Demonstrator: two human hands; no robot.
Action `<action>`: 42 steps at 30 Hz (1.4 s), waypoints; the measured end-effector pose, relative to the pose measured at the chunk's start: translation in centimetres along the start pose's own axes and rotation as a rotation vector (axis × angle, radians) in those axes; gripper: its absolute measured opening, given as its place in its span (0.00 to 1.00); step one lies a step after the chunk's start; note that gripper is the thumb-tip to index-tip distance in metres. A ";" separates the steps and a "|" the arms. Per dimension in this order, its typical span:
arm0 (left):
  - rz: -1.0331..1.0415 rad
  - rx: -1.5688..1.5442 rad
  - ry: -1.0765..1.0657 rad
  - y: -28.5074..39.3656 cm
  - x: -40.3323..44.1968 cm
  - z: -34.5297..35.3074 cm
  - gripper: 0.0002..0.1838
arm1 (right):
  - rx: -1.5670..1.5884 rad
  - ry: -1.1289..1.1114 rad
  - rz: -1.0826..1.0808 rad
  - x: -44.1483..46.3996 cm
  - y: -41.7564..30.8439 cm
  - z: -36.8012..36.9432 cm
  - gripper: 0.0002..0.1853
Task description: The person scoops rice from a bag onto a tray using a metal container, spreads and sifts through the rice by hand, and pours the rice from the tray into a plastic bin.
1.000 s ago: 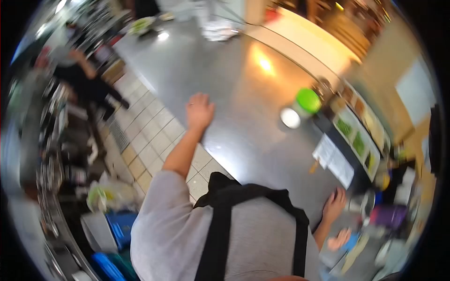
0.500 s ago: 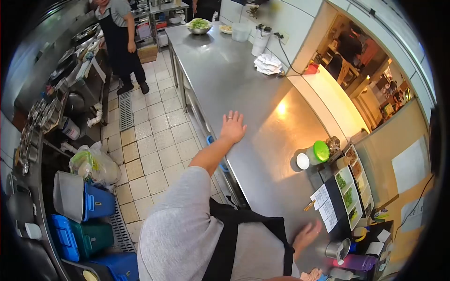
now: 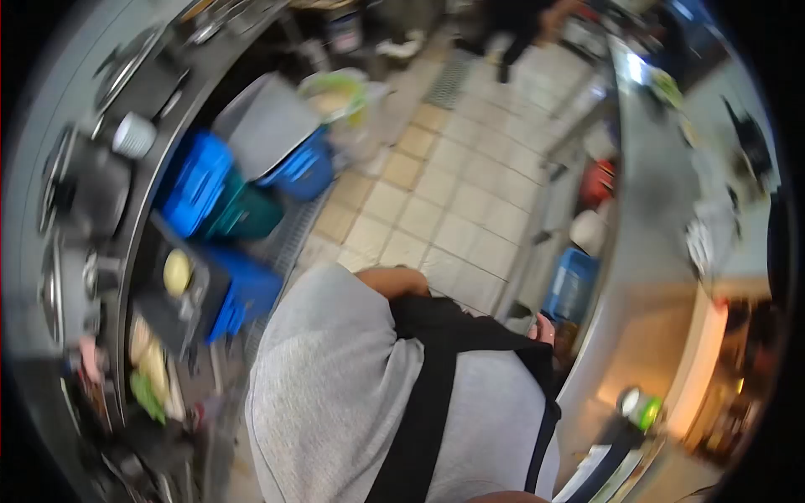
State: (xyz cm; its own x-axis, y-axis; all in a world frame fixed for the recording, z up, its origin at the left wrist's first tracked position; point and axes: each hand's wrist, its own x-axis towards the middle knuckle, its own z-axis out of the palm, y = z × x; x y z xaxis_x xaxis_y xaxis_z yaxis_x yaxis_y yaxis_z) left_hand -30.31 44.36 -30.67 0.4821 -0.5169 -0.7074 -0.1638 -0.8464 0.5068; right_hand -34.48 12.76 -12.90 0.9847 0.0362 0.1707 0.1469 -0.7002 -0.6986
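My left forearm (image 3: 390, 281) reaches forward from the grey sleeve (image 3: 335, 360). The hand at its end is hidden behind the black apron (image 3: 428, 335), so its fingers do not show. Part of my right hand (image 3: 544, 329) appears past the other side of the apron, close to the edge of the steel counter (image 3: 646, 243) and its lower shelf. Motion smears it, and whether it holds anything cannot be made out. On that shelf, nearest to it, is a blue crate (image 3: 573, 281).
Blue bins (image 3: 243, 293) and a green bin (image 3: 247, 210) line the left side. Behind them sits a plastic bag (image 3: 340, 96). A tiled floor (image 3: 436, 201) runs between the counters. At the far end stands a person (image 3: 511, 33). A green-lidded container (image 3: 641, 408) stands on the right counter.
My view has swung left and down, bringing the floor and bins nearer the middle. My left hand has left the counter top and dropped in front of me; my right hand has also moved off it.
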 end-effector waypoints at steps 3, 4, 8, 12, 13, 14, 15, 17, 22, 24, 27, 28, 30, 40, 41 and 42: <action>-0.880 -0.257 0.528 -20.0 -9.0 4.4 0.15 | -0.052 -0.307 -0.039 4.3 2.7 6.7 0.14; -0.918 -0.251 0.694 -23.6 -14.0 4.7 0.15 | 0.117 -0.440 0.352 6.3 2.0 9.1 0.14; -1.152 -0.709 1.600 -30.8 -31.8 5.1 0.17 | 0.197 -0.796 0.220 9.7 6.0 19.5 0.16; -1.383 -0.873 1.631 -31.6 -34.9 11.0 0.18 | -0.073 -0.887 -0.237 15.5 -10.5 20.7 0.15; -1.280 -0.777 1.526 -34.0 -32.7 15.7 0.17 | -0.068 -0.898 -0.253 16.9 -11.0 22.2 0.15; -1.288 -0.835 1.382 -31.8 -30.6 16.9 0.17 | -0.145 -0.932 -0.300 18.5 -11.3 23.9 0.14; -1.287 -0.882 1.232 -29.5 -28.4 18.1 0.17 | -0.221 -0.965 -0.349 20.2 -11.7 25.6 0.14; -1.113 -0.597 0.932 -25.4 -22.9 21.9 0.11 | -0.240 -1.019 -0.363 23.5 -13.0 28.7 0.13; -0.683 -1.259 0.679 -22.3 -13.1 24.9 0.19 | -0.272 -1.123 -0.525 32.6 -17.1 37.0 0.14; -0.784 -1.247 0.940 -23.7 -15.9 21.0 0.21 | -0.290 -1.147 -0.734 35.6 -19.0 41.9 0.15; -1.174 -1.242 1.164 -25.7 -21.2 11.7 0.22 | -0.337 -1.174 -0.900 39.3 -24.5 48.9 0.16; -1.179 -1.492 1.218 -25.5 -24.3 6.3 0.22 | -0.331 -1.198 -0.923 40.1 -26.0 51.8 0.16; -1.096 -1.561 1.383 -27.6 -25.4 2.6 0.21 | -0.317 -1.208 -0.996 41.4 -29.2 56.6 0.16; -0.934 -1.239 1.254 -36.9 -27.3 -6.4 0.18 | -0.317 -1.124 -0.577 46.8 -30.9 79.8 0.19; -0.925 -1.309 1.246 -37.1 -27.4 -7.2 0.18 | -0.356 -1.093 -0.609 47.5 -30.5 81.4 0.20; -0.907 -1.402 1.246 -37.6 -26.5 -7.1 0.18 | -0.395 -1.064 -0.640 48.3 -30.3 82.9 0.20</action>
State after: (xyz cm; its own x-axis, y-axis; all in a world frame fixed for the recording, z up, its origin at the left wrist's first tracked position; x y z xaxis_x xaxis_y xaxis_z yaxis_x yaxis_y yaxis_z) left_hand -30.86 90.78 -27.43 0.3219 0.7444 -0.5851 0.7252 0.2035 0.6578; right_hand 16.44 94.89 -41.10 0.3685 0.8559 -0.3629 0.7566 -0.5029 -0.4178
